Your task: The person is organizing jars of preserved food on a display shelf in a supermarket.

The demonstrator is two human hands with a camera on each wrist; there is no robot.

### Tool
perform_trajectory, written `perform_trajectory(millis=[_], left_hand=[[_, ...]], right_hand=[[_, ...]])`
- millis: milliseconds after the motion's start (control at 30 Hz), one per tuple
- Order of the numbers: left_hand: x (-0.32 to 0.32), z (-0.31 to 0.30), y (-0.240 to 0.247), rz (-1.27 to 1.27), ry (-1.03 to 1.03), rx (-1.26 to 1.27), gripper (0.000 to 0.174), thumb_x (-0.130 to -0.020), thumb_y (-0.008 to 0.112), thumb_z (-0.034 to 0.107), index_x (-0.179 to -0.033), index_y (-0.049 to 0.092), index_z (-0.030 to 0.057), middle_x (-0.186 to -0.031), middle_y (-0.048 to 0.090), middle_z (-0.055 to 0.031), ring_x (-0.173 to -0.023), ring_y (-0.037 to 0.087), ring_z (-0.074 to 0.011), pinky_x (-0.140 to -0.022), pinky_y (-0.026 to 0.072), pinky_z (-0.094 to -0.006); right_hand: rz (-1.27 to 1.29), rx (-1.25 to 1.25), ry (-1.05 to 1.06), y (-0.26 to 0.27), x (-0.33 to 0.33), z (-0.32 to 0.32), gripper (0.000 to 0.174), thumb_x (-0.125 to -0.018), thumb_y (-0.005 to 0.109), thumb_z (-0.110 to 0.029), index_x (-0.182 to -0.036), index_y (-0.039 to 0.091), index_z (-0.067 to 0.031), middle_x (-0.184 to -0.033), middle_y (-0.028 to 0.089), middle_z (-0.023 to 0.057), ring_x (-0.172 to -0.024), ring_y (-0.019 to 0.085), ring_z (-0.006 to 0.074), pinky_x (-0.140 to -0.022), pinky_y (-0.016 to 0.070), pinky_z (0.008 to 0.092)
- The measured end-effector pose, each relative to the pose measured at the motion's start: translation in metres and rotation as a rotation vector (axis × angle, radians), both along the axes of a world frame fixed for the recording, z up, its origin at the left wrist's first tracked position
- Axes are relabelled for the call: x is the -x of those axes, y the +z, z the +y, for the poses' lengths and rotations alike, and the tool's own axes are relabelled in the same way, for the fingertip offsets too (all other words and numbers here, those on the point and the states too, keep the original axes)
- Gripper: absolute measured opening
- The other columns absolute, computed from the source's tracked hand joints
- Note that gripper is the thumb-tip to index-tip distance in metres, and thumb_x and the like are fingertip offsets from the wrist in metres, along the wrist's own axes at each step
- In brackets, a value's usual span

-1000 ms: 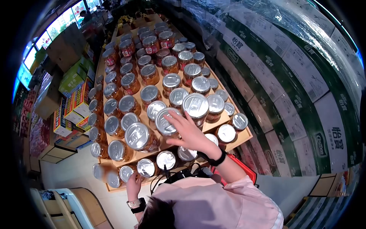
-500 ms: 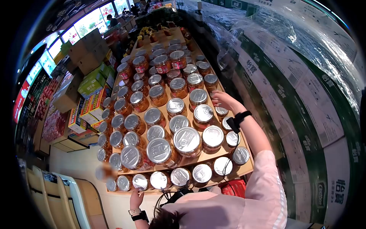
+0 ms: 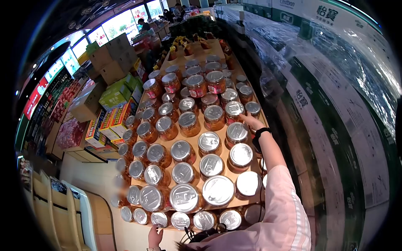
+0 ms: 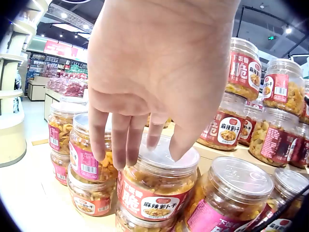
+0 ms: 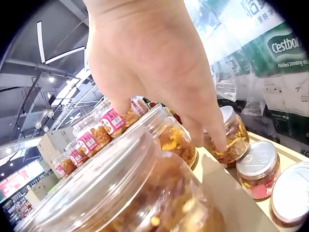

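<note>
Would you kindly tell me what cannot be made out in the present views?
Front jar's lid: left wrist view, partly hidden by the left hand.
Nearest jar: right wrist view, its base cut off by the bottom edge.
Whether the right hand touches the farther jar: right wrist view, the hand overlaps it.
Far-left jar: head view, blurred.

Jars (image 3: 183, 149) in rows on the stepped desk (image 5: 227, 200), some atop others. One row on the lower step along the near edge. Person (image 3: 287, 209) at the near end. Left hand (image 3: 155, 237) at that row, left of centre; right hand (image 3: 253, 122) at the desk's right side, just beside a jar, contact unclear. Boxes (image 3: 115, 94) left of desk; stacked cases (image 3: 320, 138) along its right.
</note>
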State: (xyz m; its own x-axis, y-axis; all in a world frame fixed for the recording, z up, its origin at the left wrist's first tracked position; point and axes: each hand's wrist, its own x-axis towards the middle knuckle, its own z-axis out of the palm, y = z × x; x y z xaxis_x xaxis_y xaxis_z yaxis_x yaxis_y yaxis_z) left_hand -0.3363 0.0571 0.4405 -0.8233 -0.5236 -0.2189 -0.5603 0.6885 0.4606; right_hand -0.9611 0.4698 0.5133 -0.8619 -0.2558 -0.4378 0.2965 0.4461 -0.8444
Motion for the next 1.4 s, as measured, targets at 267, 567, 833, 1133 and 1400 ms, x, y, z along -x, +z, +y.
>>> perform_trajectory(millis=[267,567,833,1133,1400], left_hand=[[0.012,0.009,0.016,0.029,0.064,-0.009,0.045,-0.073,0.073,0.023,-0.107,0.054,0.0001,-0.09,0.065,-0.0182,-0.084,0.065,-0.0302,-0.073,0.0511,-0.0382],[0.03,0.017,0.032,-0.075,0.086,0.063,0.046,-0.068,0.075,0.029,-0.099,0.054,0.0019,-0.082,0.062,-0.0158,-0.077,0.061,-0.0329,-0.066,0.0486,-0.0417],[0.03,0.019,0.03,-0.068,0.092,0.069,0.046,-0.068,0.074,0.028,-0.101,0.054,0.0027,-0.083,0.062,-0.0146,-0.078,0.061,-0.0318,-0.067,0.0487,-0.0411],[0.026,0.019,0.026,-0.032,0.117,0.052,0.047,-0.069,0.074,0.026,-0.104,0.054,0.0031,-0.088,0.062,-0.0145,-0.08,0.061,-0.0307,-0.068,0.0491,-0.0404],[0.033,0.022,0.029,-0.008,0.134,0.075,0.04,-0.069,0.073,0.026,-0.096,0.055,0.0033,-0.087,0.061,-0.0153,-0.079,0.06,-0.0337,-0.068,0.0488,-0.0423]], right_hand=[[0.176,-0.075,-0.097,-0.043,0.05,-0.028,0.079,-0.088,0.052,-0.033,-0.142,0.007,0.0015,-0.139,0.033,0.0264,-0.13,0.034,0.0356,-0.105,0.0288,0.0376],[0.191,-0.128,-0.026,-0.048,0.052,-0.026,0.081,-0.09,0.05,-0.034,-0.142,0.002,0.0051,-0.138,0.035,0.0267,-0.127,0.038,0.0342,-0.102,0.032,0.0371],[0.148,-0.209,0.118,-0.017,0.035,-0.042,0.078,-0.091,0.051,-0.038,-0.143,0.009,0.0034,-0.138,0.037,0.0249,-0.126,0.04,0.0305,-0.101,0.0331,0.0344],[0.257,-0.466,0.22,-0.014,0.058,-0.041,0.091,-0.085,0.06,-0.038,-0.143,0.003,0.0032,-0.139,0.034,0.0278,-0.127,0.038,0.0351,-0.102,0.0334,0.0366],[0.425,-0.756,0.387,0.033,0.045,-0.085,0.135,-0.056,0.075,-0.066,-0.143,-0.002,0.003,-0.141,0.02,0.0368,-0.13,0.03,0.0441,-0.105,0.0324,0.0405]])
